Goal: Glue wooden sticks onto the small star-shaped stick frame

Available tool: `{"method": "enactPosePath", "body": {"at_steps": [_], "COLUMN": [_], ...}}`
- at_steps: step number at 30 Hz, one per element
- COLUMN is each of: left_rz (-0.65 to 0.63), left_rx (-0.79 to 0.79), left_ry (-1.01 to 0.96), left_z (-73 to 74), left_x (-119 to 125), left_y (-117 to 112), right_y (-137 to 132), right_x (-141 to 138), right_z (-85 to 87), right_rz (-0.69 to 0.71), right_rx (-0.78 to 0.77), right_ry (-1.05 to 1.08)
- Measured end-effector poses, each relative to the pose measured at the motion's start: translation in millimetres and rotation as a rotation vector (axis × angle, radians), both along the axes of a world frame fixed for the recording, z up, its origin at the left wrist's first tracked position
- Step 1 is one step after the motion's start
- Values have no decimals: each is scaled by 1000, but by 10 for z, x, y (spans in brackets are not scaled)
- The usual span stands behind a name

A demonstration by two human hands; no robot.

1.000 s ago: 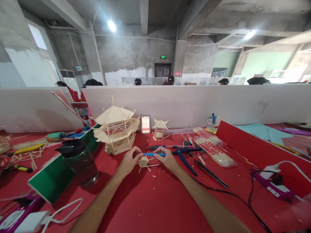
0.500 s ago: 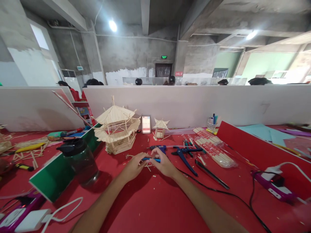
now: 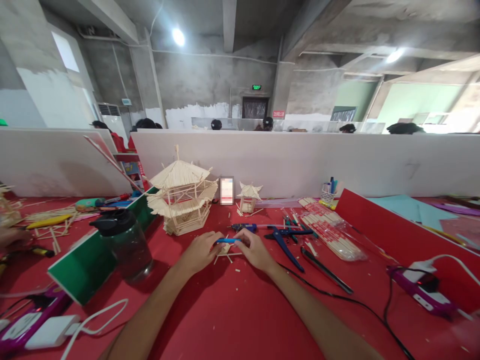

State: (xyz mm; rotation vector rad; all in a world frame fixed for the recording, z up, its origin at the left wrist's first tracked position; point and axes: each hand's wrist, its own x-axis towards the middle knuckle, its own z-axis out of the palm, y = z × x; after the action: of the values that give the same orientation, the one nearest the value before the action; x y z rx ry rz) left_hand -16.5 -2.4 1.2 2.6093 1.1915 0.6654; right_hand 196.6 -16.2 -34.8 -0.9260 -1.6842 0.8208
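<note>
A slim blue pen (image 3: 227, 240) is held level between my two hands. My left hand (image 3: 204, 251) has its fingertips closed around one end, and my right hand (image 3: 255, 248) grips the other. Just beneath the pen, a small frame of pale wooden sticks (image 3: 225, 250) lies on the red table (image 3: 213, 320), partly hidden by my fingers. Behind my right hand rests a blue glue gun (image 3: 243, 227). To the right are a blue-handled cutter (image 3: 285, 246) and a black utility knife (image 3: 326, 270).
A large stick pavilion (image 3: 183, 197) and a small one (image 3: 248, 197) stand at the back. A dark water bottle (image 3: 125, 245) is on the left beside a green divider (image 3: 84, 267). Bagged sticks (image 3: 332, 232) and a black cable (image 3: 337, 296) lie to the right.
Both hands have shifted slightly, and the pen has moved a little left and up. More of the pen and the small stick frame below it now shows.
</note>
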Motion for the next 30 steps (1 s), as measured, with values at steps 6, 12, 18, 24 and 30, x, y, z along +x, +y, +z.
{"method": "enactPosePath", "body": {"at_steps": [6, 12, 18, 24, 30], "left_rz": [40, 54, 27, 47, 61], "left_rx": [59, 29, 2, 26, 27], "left_ry": [145, 150, 147, 130, 175], "left_z": [2, 38, 28, -9, -1], "left_x": [-1, 45, 86, 73, 80], "left_y": [-2, -81, -97, -63, -67], "right_y": [-39, -55, -56, -91, -110], "right_x": [6, 5, 27, 5, 5], "right_z": [-10, 31, 56, 120, 163], "right_rz": [-8, -51, -46, -52, -46], "right_rx": [63, 104, 110, 131, 135], "right_ry": [-170, -257, -292, -298, -324]}}
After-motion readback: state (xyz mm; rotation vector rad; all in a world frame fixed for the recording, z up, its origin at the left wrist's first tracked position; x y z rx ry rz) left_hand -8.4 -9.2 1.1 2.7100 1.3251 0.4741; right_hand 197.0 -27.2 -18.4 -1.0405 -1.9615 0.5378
